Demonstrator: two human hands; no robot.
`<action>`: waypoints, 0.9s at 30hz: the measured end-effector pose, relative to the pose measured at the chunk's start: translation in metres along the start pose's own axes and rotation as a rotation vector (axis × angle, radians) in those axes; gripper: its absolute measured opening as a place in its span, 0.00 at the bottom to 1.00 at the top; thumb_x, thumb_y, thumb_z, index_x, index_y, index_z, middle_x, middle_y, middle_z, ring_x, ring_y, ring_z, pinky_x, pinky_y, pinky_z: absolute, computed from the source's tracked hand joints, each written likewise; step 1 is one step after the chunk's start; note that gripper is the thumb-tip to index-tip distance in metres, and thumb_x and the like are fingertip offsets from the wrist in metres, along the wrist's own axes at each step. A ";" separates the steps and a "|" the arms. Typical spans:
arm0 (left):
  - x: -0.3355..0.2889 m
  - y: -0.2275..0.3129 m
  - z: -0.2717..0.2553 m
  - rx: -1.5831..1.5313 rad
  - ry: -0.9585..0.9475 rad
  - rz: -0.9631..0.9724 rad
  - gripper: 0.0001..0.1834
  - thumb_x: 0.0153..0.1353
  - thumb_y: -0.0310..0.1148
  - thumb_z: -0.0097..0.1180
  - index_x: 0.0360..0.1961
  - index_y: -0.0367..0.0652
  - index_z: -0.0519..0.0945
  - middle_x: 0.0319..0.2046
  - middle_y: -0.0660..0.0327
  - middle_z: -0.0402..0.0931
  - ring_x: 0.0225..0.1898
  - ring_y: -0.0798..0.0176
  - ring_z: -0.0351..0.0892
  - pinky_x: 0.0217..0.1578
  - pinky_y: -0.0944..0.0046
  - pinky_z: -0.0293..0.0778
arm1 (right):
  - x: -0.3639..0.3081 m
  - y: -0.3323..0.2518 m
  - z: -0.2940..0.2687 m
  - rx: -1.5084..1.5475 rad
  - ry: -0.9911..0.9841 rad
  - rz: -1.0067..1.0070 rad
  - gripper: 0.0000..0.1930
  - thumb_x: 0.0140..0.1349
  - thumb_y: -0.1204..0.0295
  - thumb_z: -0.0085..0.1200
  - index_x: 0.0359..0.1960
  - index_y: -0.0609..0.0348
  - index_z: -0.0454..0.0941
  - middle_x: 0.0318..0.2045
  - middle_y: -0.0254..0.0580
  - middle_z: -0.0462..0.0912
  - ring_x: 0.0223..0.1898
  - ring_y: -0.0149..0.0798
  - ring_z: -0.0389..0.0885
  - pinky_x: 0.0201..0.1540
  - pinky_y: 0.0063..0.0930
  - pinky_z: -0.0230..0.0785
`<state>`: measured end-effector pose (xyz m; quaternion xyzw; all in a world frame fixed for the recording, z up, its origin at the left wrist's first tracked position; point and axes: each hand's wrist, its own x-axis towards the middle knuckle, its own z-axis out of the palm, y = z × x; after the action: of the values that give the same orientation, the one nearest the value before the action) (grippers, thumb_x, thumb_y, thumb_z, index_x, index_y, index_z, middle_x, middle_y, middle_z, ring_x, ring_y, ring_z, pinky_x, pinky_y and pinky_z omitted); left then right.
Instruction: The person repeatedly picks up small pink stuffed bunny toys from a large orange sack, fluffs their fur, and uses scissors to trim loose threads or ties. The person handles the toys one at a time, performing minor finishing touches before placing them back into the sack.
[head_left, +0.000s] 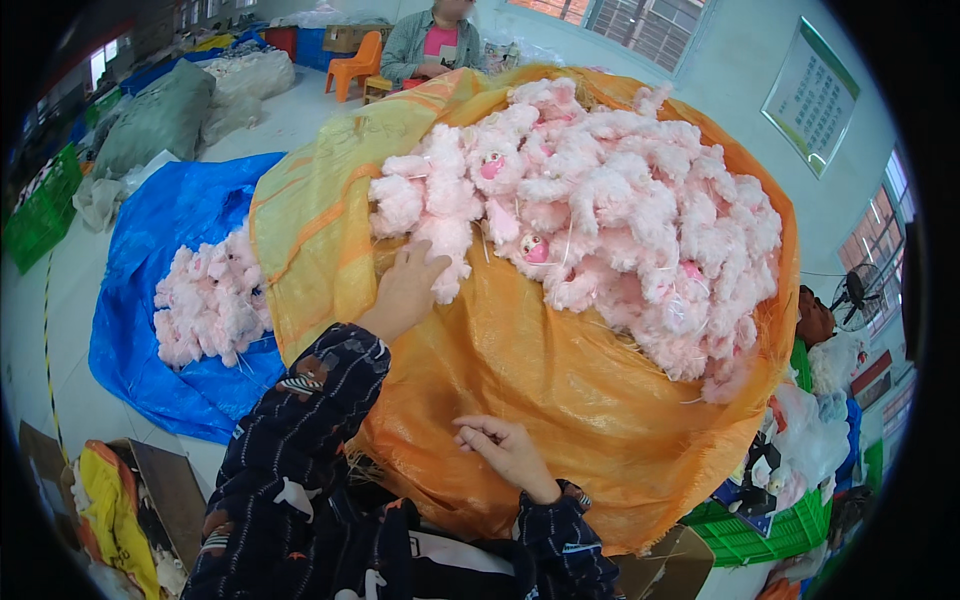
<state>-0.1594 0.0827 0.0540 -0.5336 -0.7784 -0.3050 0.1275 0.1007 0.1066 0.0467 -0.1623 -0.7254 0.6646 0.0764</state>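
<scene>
A large heap of pale pink plush toy pieces (620, 190) lies on an orange woven sheet (480, 350). Some show pink muzzles with small faces, and thin white strips stick out. Stretched forward, my left hand (405, 285) has its fingers spread against the lower edge of a pink plush piece (445, 205) at the heap's left side; the grip is not closed round it. Closer to me, my right hand (510, 455) hovers over the bare orange sheet, fingers bent and drawn together. Anything between those fingertips is too small to make out.
On the left, a blue sheet (140, 290) holds a smaller pink plush pile (210, 300). A person (435, 50) sits beyond the heap near an orange chair (355, 65). Cardboard box (165, 500) stands lower left, green crate (770, 535) lower right.
</scene>
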 end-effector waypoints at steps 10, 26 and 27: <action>-0.129 0.074 0.003 -1.461 -0.016 -0.299 0.15 0.51 0.23 0.52 0.42 0.39 0.67 0.48 0.58 0.63 0.49 0.62 0.66 0.48 0.64 0.65 | 0.008 0.013 -0.004 0.911 0.104 0.065 0.26 0.65 0.52 0.30 0.56 0.61 0.59 0.48 0.45 0.72 0.47 0.35 0.72 0.51 0.30 0.65; -0.141 0.103 -0.015 -1.580 -0.673 -0.650 0.18 0.54 0.31 0.56 0.46 0.37 0.71 0.35 0.65 0.75 0.35 0.74 0.73 0.34 0.75 0.71 | -0.024 -0.003 -0.019 0.195 0.147 -0.178 0.31 0.54 0.72 0.55 0.58 0.65 0.55 0.49 0.40 0.69 0.50 0.30 0.66 0.53 0.24 0.59; -0.139 0.106 -0.019 -1.527 -0.745 -0.627 0.19 0.54 0.30 0.57 0.47 0.37 0.71 0.36 0.65 0.75 0.35 0.75 0.73 0.35 0.75 0.71 | -0.025 -0.005 -0.023 0.270 0.161 -0.166 0.30 0.55 0.72 0.54 0.58 0.65 0.56 0.48 0.39 0.69 0.49 0.30 0.67 0.52 0.23 0.59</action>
<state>-0.0105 -0.0077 0.0320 -0.3006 -0.4649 -0.5667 -0.6102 0.1307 0.1194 0.0568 -0.1428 -0.6318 0.7323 0.2102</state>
